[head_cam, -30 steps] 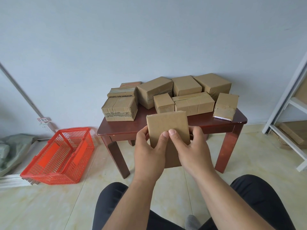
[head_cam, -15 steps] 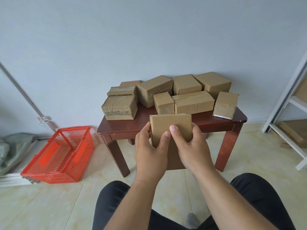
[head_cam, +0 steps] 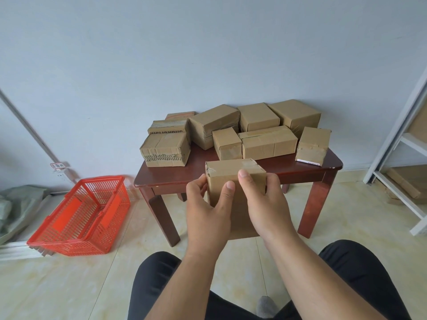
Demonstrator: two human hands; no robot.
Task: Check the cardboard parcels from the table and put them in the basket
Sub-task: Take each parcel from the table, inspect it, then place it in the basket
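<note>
A plain brown cardboard parcel, box-shaped with clear tape crossing its top face, is being held up in front of the near edge of the table, clear of its surface. The left hand is gripping the parcel's left side, its thumb lying across the near face and its fingers curling around the left edge. The right hand is gripping the right side, thumb pressing high on the near face, its fingers hidden behind the box. Both grips are closed snugly on the cardboard.

The table is glossy dark reddish wood with rounded corners and square legs. Nine more taped parcels are sitting across its far half, some touching one another; the one at the left edge is showing torn, corrugated cardboard along its front, and the one at the right edge is leaning tilted.

The basket, red plastic with slatted walls and handles folded down, is standing on the pale tiled floor left of the table, well apart from it, holding no parcels.
</note>
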